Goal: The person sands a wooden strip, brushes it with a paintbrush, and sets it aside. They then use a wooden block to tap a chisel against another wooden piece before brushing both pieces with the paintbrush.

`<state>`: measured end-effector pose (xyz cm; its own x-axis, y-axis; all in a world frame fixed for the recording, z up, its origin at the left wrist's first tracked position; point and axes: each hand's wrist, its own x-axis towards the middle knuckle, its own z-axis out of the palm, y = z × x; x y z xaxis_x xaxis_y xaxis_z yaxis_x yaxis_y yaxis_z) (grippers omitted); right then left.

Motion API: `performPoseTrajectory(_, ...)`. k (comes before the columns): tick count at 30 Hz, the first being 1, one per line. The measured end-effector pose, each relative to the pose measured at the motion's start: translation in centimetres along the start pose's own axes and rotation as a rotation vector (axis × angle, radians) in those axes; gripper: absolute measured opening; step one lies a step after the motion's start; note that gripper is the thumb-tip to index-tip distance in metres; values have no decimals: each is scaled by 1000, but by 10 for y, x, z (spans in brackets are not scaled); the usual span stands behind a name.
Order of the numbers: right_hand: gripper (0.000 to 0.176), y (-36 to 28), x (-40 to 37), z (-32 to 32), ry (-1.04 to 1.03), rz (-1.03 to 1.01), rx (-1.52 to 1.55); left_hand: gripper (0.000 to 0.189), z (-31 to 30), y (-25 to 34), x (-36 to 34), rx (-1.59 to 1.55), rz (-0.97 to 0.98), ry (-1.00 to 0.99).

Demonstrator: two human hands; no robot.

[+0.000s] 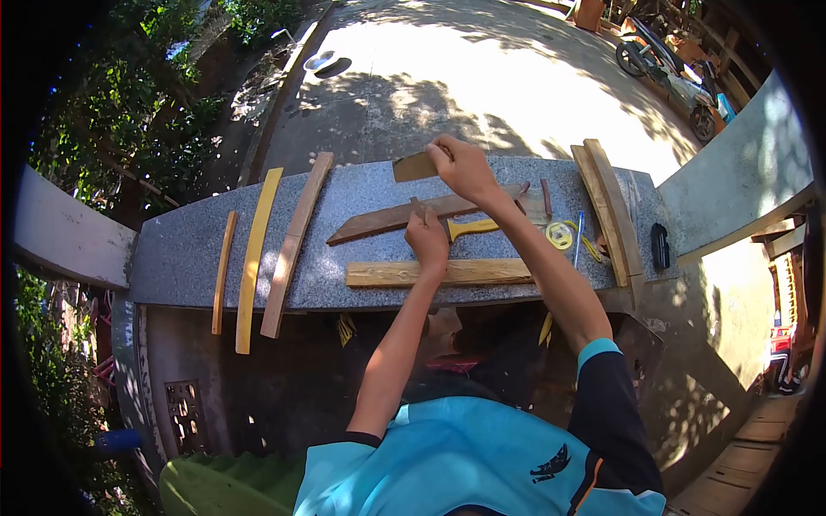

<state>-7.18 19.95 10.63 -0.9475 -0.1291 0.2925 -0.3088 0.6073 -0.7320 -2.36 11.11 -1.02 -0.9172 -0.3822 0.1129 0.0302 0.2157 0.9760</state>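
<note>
My right hand (465,170) is raised over the far edge of the stone-topped table, closed on a flat brown rectangular piece (415,168). Its material is hard to make out. Lower and to the left, my left hand (427,237) pinches a small brown piece (417,207), partly hidden by the fingers. Beneath both hands a dark wooden board (370,224) with an angled end lies slantwise. A tool with a yellow handle (475,228) rests beside my left hand. Closer to my body, a light wooden strip (391,274) passes under my left wrist.
Three wooden strips, one of them yellowish (258,262), overhang the table's (185,245) near edge at left. More boards (607,215) lie at right, near a rolled yellow tape (561,235), a blue pen (580,225) and a black object (660,247). A motorbike (680,82) stands beyond.
</note>
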Motion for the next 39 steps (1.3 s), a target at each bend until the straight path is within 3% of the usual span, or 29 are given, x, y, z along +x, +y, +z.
performPoseTrajectory(2,27,-5,-1,4,128,7,84,22,0,6,-1,-37,8,4)
performPoseTrajectory(5,26,-5,-1,0,78,13,57,22,2,-1,0,-22,25,3)
performPoseTrajectory(6,26,-11,-3,1,181,75,183,22,4,0,2,-40,34,9)
performPoseTrajectory(9,27,5,0,-2,-65,-18,-40,22,0,0,-2,-52,40,40)
performPoseTrajectory(10,27,3,-1,-2,48,42,12,22,-2,1,-2,-42,41,54)
performPoseTrajectory(16,28,-1,4,-3,180,25,33,22,-1,2,-4,-39,-19,87)
performPoseTrajectory(19,31,-15,15,2,72,-146,51,22,0,-3,-5,-22,-21,101)
performPoseTrajectory(20,33,-32,19,-15,-337,140,-41,21,2,-5,-1,-8,-8,102)
performPoseTrajectory(23,30,-17,25,12,17,-110,87,22,6,-9,0,-72,31,142)
performPoseTrajectory(26,30,-10,24,24,-117,-186,-30,23,2,-3,-3,109,58,153)
performPoseTrajectory(29,29,-8,22,21,-223,-189,-140,24,1,4,-4,-63,8,138)
performPoseTrajectory(31,27,-8,15,21,-280,-184,-195,24,3,-5,-3,-3,42,151)
performPoseTrajectory(32,27,0,12,24,-66,-206,-113,24,3,-8,-2,26,66,151)
performPoseTrajectory(35,29,-12,-27,12,456,-3,218,19,-24,13,-1,-561,-467,-163)
performPoseTrajectory(37,29,9,-63,8,558,83,339,19,-49,18,6,-782,-507,-164)
performPoseTrajectory(39,29,46,-99,7,482,127,341,18,-72,13,11,-955,-520,-139)
